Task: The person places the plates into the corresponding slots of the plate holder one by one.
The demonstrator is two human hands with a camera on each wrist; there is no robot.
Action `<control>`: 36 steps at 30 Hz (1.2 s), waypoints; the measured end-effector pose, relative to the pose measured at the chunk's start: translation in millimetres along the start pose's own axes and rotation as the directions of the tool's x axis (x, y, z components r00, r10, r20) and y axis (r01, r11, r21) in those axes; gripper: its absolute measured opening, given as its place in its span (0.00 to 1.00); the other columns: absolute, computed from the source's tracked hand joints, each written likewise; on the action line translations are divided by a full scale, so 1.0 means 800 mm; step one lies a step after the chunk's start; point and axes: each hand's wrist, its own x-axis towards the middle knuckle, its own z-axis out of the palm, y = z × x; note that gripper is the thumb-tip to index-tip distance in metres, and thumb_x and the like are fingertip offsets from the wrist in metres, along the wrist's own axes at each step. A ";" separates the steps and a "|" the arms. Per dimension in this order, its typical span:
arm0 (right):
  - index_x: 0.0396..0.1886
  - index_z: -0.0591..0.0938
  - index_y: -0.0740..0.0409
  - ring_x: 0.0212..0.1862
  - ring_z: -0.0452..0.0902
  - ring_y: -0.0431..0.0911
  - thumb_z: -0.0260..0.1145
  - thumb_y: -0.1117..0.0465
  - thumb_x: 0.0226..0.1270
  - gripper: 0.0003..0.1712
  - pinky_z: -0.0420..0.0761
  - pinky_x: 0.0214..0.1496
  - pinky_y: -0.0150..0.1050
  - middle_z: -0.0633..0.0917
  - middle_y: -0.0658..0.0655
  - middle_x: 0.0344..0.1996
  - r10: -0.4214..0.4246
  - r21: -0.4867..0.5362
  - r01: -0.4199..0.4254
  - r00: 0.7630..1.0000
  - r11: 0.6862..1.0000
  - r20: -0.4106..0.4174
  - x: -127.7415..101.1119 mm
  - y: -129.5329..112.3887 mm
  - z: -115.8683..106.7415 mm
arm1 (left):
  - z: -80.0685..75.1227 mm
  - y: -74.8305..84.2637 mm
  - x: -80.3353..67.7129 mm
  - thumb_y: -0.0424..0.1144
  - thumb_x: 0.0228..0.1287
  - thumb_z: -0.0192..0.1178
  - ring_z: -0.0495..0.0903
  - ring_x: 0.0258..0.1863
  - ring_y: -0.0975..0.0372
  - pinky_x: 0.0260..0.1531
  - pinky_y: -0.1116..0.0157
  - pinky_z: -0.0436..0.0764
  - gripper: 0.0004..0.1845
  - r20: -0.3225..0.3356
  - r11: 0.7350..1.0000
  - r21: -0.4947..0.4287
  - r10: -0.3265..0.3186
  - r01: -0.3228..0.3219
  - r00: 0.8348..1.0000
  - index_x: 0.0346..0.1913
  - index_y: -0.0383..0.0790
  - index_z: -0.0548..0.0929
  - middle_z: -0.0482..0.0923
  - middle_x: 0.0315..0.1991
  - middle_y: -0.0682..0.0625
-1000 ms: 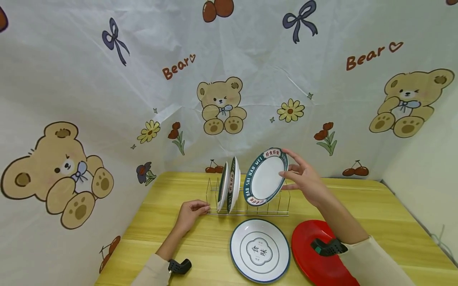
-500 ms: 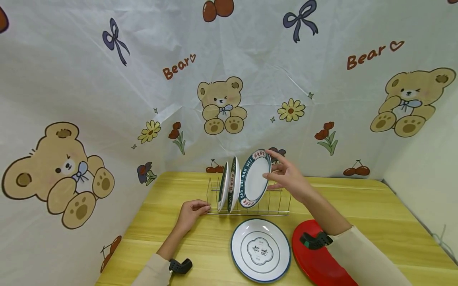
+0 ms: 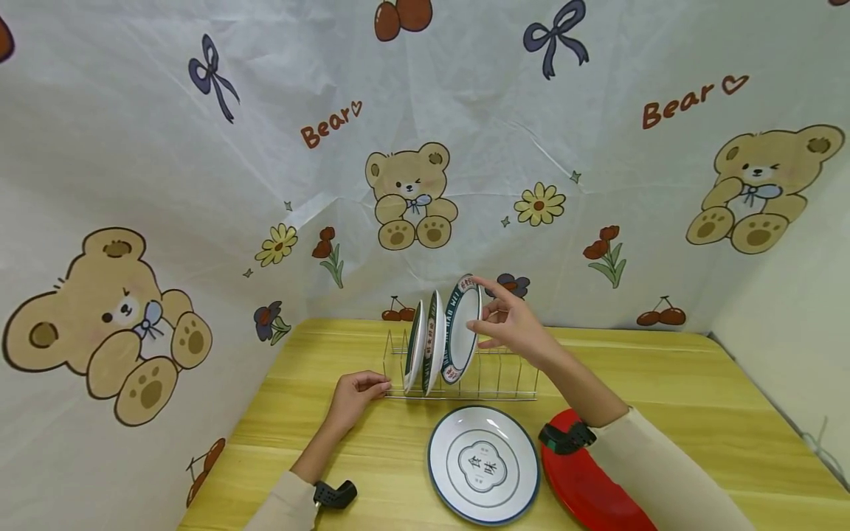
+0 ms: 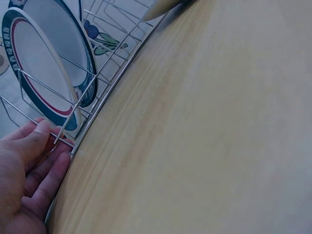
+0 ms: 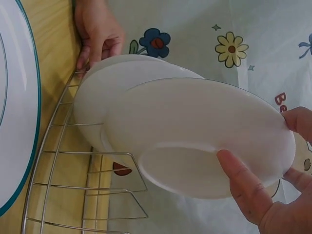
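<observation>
Third plate held upright at the wire rack, rim lettering partly readable.

Right hand (image 3: 508,324) pinching the green-rimmed plate (image 3: 461,328) by its edge, standing in the wire rack (image 3: 505,383) just beside two racked plates (image 3: 425,343); rim print reading roughly "HAO WEI", the rest turned away. Left hand (image 3: 355,391) gripping the rack's left end with curled fingers. Flat on the desk (image 3: 697,383): a white plate (image 3: 482,464) with two Chinese characters at centre, and a red plate (image 3: 591,494) half hidden under the right sleeve. "Bear" printed on the backdrop (image 3: 199,184).
</observation>
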 end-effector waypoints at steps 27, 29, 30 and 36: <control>0.79 0.64 0.43 0.36 0.76 0.55 0.71 0.70 0.64 0.47 0.91 0.34 0.54 0.72 0.64 0.36 0.025 -0.098 -0.026 1.000 0.995 -0.018 0.007 0.019 0.053 | -0.003 0.004 0.000 0.29 0.65 0.68 0.88 0.41 0.48 0.43 0.59 0.90 0.09 -0.042 0.999 -0.017 -0.032 0.032 0.999 0.44 0.26 0.88 0.86 0.41 0.31; 0.79 0.64 0.42 0.35 0.75 0.55 0.72 0.69 0.63 0.47 0.91 0.34 0.54 0.72 0.63 0.36 0.036 -0.103 -0.039 0.999 0.994 -0.026 0.006 0.020 0.055 | -0.002 0.003 0.000 0.29 0.65 0.68 0.88 0.41 0.48 0.43 0.60 0.90 0.09 -0.054 0.999 -0.015 -0.041 0.041 0.998 0.44 0.25 0.88 0.86 0.41 0.32; 0.79 0.64 0.42 0.35 0.75 0.54 0.73 0.68 0.63 0.48 0.91 0.34 0.54 0.72 0.63 0.36 0.039 -0.104 -0.042 0.999 0.994 -0.029 0.006 0.020 0.055 | -0.002 0.003 0.001 0.29 0.65 0.68 0.88 0.41 0.49 0.43 0.60 0.90 0.09 -0.061 0.999 -0.016 -0.045 0.044 0.997 0.44 0.25 0.88 0.86 0.41 0.32; 0.80 0.63 0.41 0.32 0.75 0.51 0.74 0.67 0.63 0.48 0.90 0.36 0.58 0.72 0.63 0.36 0.061 -0.079 -0.064 0.997 0.995 -0.035 0.007 0.020 0.057 | -0.001 0.002 0.001 0.28 0.65 0.68 0.88 0.39 0.53 0.42 0.61 0.90 0.08 -0.081 0.999 -0.023 -0.042 0.040 0.996 0.43 0.26 0.88 0.86 0.40 0.33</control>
